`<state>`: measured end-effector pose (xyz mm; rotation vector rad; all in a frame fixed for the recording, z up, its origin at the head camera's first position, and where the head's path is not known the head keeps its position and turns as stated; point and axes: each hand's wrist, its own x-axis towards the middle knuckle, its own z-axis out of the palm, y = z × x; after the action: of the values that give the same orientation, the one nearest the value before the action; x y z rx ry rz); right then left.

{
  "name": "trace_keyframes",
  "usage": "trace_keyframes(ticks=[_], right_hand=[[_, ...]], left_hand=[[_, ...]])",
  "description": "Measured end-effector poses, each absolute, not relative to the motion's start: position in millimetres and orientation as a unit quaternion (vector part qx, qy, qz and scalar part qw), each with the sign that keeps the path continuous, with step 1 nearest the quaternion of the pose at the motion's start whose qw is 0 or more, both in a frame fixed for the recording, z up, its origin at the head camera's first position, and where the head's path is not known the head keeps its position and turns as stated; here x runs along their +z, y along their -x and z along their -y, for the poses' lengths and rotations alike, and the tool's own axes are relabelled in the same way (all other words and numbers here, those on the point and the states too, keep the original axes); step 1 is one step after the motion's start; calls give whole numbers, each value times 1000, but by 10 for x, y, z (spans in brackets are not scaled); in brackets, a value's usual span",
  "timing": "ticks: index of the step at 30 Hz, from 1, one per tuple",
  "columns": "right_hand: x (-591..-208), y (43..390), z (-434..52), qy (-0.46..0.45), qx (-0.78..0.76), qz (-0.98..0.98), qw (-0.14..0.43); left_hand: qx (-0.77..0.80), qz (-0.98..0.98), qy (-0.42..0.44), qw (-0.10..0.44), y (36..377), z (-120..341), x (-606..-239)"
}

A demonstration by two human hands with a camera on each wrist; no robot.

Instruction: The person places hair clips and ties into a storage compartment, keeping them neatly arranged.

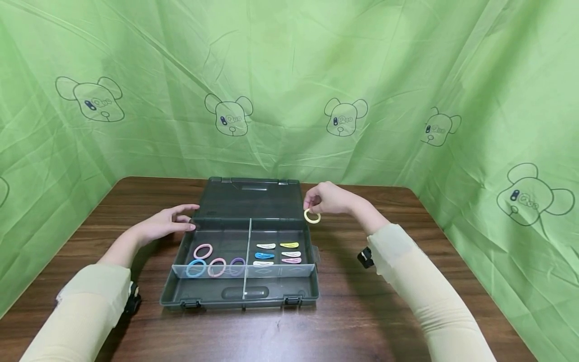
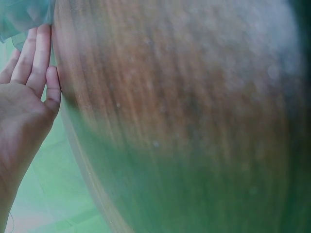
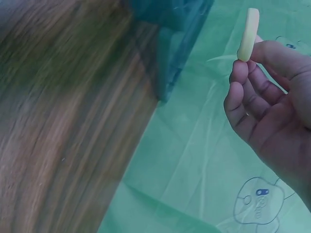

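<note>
Right grip: your right hand (image 1: 329, 198) pinches the yellow hair ring (image 1: 312, 216) between thumb and fingertips (image 3: 239, 73); the other fingers curl loosely beneath, and the ring hangs just below the pinch, clear of the surface.
Ring's place: held in the air just off the right rim of the organizer box (image 1: 239, 296), beside its back right corner and above the brown wooden surface (image 1: 362, 311); the right wrist view shows it edge-on at your fingertips (image 3: 248, 34).
Left grip: your left hand (image 1: 169, 223) lies flat and relaxed with straight fingers (image 2: 41, 53) holding nothing; the fingertips reach the box's back left corner, and whether they touch it or stop just short you cannot tell from these views.
Below and inward of your right grip: the right compartment, with a set of snap hair clips (image 1: 278, 253) in white, yellow, blue and pink lying in two columns.
Just inward of your left grip: the left compartment, with four hair rings (image 1: 212, 261), two pink, one blue, one purple, lying flat.
Between your grips: the open lid (image 1: 249, 198) lying flat behind the compartments.
Behind everything: a green cloth backdrop (image 1: 289, 75) printed with bear heads.
</note>
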<state>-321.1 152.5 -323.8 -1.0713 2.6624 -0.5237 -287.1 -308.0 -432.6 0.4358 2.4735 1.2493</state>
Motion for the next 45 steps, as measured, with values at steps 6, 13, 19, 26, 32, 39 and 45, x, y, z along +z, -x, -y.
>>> trace_keyframes(ticks=[6, 13, 19, 26, 32, 39, 45], right_hand=[[-3130, 3136, -1399, 378, -191, -899, 112], [-3033, 3057, -1229, 409, -202, -885, 91], [-2979, 3007, -1074, 417, -213, -880, 82], [-2929, 2967, -901, 425, -219, -876, 67], [-2899, 2953, -760, 429, -234, -870, 68], [-2905, 2950, -569, 446, -235, -862, 51], [-2936, 2922, -398, 457, -235, -857, 45]], left_hand=[[438, -869, -156, 168, 2875, 3080, -4324], [439, -869, -154, 168, 2880, 3082, -4324], [436, -871, -153, 167, 2869, 3087, -4314], [435, -871, -152, 169, 2869, 3086, -4314], [441, -868, -154, 169, 2878, 3078, -4300], [439, -869, -154, 168, 2886, 3079, -4307], [440, -869, -152, 169, 2876, 3084, -4307]])
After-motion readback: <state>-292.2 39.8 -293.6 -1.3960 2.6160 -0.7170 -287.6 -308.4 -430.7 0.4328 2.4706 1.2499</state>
